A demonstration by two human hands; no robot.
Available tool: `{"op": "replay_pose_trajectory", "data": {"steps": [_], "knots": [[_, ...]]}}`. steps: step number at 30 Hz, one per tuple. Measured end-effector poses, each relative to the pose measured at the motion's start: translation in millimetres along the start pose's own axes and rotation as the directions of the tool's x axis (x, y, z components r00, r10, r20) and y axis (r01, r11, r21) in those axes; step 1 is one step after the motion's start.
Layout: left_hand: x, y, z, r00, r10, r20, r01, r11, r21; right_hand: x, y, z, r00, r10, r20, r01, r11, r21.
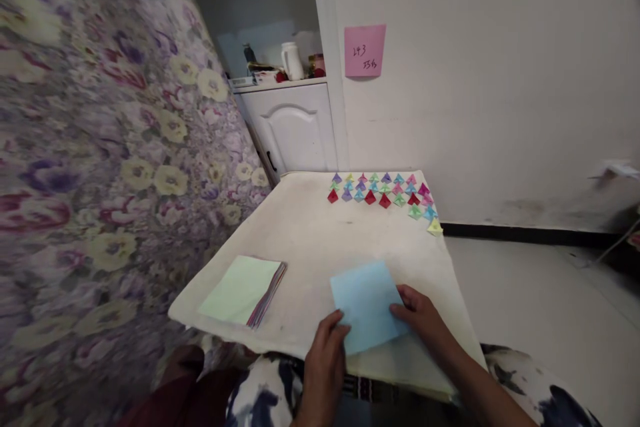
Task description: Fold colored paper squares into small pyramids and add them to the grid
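Note:
A square sheet of light blue paper (370, 303) is held between my two hands over the near part of the table, unfolded and slightly turned. My left hand (327, 347) pinches its lower left edge, thumb on top. At the right edge, my right hand (415, 310) grips the sheet between thumb and fingers. Left of them lies a stack of coloured paper (243, 290), a pale green sheet on top. Along the far right of the table stand rows of small folded paper pieces (370, 197) in red, purple, blue, green, pink and yellow.
The pale table (310, 227) meets a white wall on its far side. A pink note (365, 51) is stuck there. A floral curtain (125, 147) hangs at the left. Behind, a white cabinet (295, 127) carries a white jug (292, 61) and small items.

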State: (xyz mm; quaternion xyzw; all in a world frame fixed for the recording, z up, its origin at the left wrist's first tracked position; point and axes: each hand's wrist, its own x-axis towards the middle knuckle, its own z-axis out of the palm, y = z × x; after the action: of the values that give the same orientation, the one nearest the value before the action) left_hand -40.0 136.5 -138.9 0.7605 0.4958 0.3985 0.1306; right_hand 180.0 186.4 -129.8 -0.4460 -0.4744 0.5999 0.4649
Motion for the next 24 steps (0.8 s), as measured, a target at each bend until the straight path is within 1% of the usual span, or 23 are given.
{"op": "replay_pose_trajectory", "data": {"steps": [2, 4, 6, 8, 9, 10, 11, 12, 13, 14, 15, 17, 21, 24], "knots": [[2.7, -0.4, -4.4, 0.989, -0.141, -0.036, 0.136, 0.983, -0.120, 0.4, -4.2, 0.8, 1.000, -0.004, 0.018, 0.003, 0.999, 0.050], [5.7, -1.1, -7.2, 0.953, -0.295, -0.068, 0.264, 0.921, -0.285, 0.5, -6.7, 1.6, 1.000, 0.001, 0.030, -0.005, 0.993, 0.115], [9.5, -1.2, -8.8, 0.883, -0.466, -0.054, 0.392, 0.796, -0.461, 0.8, -6.5, 2.3, 0.999, 0.011, 0.048, -0.020, 0.982, 0.186], [14.7, 0.7, -9.8, 0.794, -0.609, 0.006, 0.486, 0.628, -0.608, 1.2, -4.3, 3.0, 0.997, 0.020, 0.069, -0.036, 0.970, 0.242], [17.9, 3.0, -10.2, 0.756, -0.653, 0.049, 0.510, 0.541, -0.669, 1.4, -2.9, 3.3, 0.997, 0.023, 0.078, -0.043, 0.964, 0.264], [21.6, 6.1, -10.4, 0.730, -0.678, 0.092, 0.511, 0.451, -0.732, 1.5, -1.8, 3.7, 0.996, 0.027, 0.085, -0.050, 0.959, 0.279], [25.4, 9.9, -10.3, 0.718, -0.677, 0.159, 0.511, 0.359, -0.781, 1.6, -1.1, 4.0, 0.995, 0.030, 0.092, -0.056, 0.956, 0.288], [29.3, 14.3, -10.0, 0.729, -0.639, 0.246, 0.516, 0.277, -0.811, 1.4, -0.8, 4.4, 0.995, 0.030, 0.098, -0.057, 0.955, 0.292], [33.1, 19.0, -9.5, 0.735, -0.614, 0.286, 0.509, 0.221, -0.832, 1.1, -1.1, 4.7, 0.994, 0.026, 0.107, -0.056, 0.955, 0.291], [36.6, 23.6, -8.9, 0.746, -0.595, 0.298, 0.492, 0.192, -0.849, 0.4, -1.9, 4.9, 0.993, 0.019, 0.115, -0.052, 0.957, 0.287], [39.5, 28.0, -8.2, 0.757, -0.584, 0.293, 0.475, 0.183, -0.861, -0.5, -3.1, 5.0, 0.992, 0.009, 0.123, -0.043, 0.960, 0.278], [43.3, 35.2, -7.3, 0.760, -0.592, 0.268, 0.457, 0.193, -0.869, -2.8, -6.2, 4.8, 0.991, -0.013, 0.133, -0.021, 0.966, 0.256], [43.4, 43.5, -8.8, 0.735, -0.631, 0.248, 0.486, 0.235, -0.842, -6.8, -12.0, 3.0, 0.994, -0.014, 0.112, -0.009, 0.980, 0.197], [41.4, 47.9, -12.1, 0.716, -0.667, 0.206, 0.488, 0.268, -0.830, -7.4, -13.7, 1.7, 0.997, -0.002, 0.081, -0.012, 0.986, 0.168]]}}
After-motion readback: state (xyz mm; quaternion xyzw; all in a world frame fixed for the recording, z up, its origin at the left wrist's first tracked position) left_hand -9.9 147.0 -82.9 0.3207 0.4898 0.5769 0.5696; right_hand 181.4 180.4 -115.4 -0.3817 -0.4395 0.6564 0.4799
